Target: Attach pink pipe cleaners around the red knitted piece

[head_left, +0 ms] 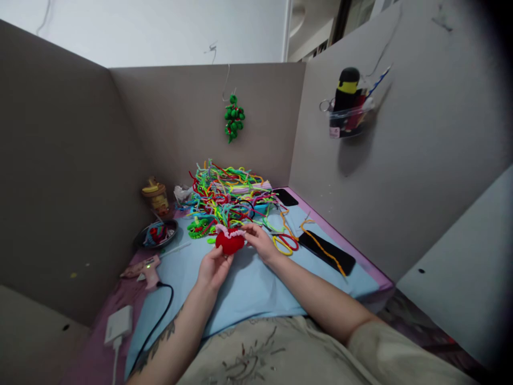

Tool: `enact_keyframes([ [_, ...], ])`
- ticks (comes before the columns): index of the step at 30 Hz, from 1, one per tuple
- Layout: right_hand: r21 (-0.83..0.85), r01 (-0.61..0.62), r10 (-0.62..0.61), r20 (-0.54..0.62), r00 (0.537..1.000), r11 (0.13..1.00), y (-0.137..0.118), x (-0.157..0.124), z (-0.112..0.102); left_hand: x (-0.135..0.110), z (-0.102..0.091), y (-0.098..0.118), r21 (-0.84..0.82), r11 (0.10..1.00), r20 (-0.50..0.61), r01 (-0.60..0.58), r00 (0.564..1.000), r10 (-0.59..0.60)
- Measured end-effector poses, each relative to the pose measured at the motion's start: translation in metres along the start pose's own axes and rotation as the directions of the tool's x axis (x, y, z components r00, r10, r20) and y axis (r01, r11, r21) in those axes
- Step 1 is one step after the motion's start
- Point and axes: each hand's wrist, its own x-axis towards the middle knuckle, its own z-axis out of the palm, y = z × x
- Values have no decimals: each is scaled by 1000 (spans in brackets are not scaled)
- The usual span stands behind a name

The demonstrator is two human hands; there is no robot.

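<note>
A round red fuzzy piece (230,243) with a pink ruffled strip (229,232) along its upper edge is held up between my two hands, above the blue sheet. My left hand (214,266) grips it from below left, thumb on its front. At its upper right, my right hand (257,239) has its fingers closed at the end of the pink strip. Just behind lies a green fuzzy piece (199,228) with eye-like dots. A heap of many-coloured pipe cleaners (228,195) rises beyond my hands.
Scissors (285,244) with red and yellow handles lie right of my hands, beside a black phone (328,252) with an orange strand across it. A pink glue gun (148,271), its cable, a dark bowl (156,233) and a cup (155,196) stand left. Grey panels enclose the table.
</note>
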Motion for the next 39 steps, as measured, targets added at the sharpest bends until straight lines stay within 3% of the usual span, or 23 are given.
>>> enact_keyframes([
  [4,-55,22,-26,-80,996,998,1,2,-4,1,0,1,-18,1000,-2,7,1000,-7],
  [10,-238,233,-261,-94,961,943,-2,-3,-2,1,-1,0,-11,1000,1,4,1000,-4],
  [16,-350,256,-306,-95,947,901,-5,-4,-1,-2,0,-1,20,1000,49,2,999,-3],
  [24,-300,237,-249,-2,968,924,-7,-2,-3,-2,2,-1,2,1000,57,-27,998,27],
  [30,-133,109,-110,3,994,985,1,4,-4,-4,3,-1,14,1000,77,-20,997,19],
  [35,-2,72,-72,-38,997,997,9,6,-3,-5,5,0,-2,1000,53,-21,998,21],
  [39,144,-54,55,-5,998,988,7,5,-3,-3,3,0,-34,999,42,-19,999,20],
])
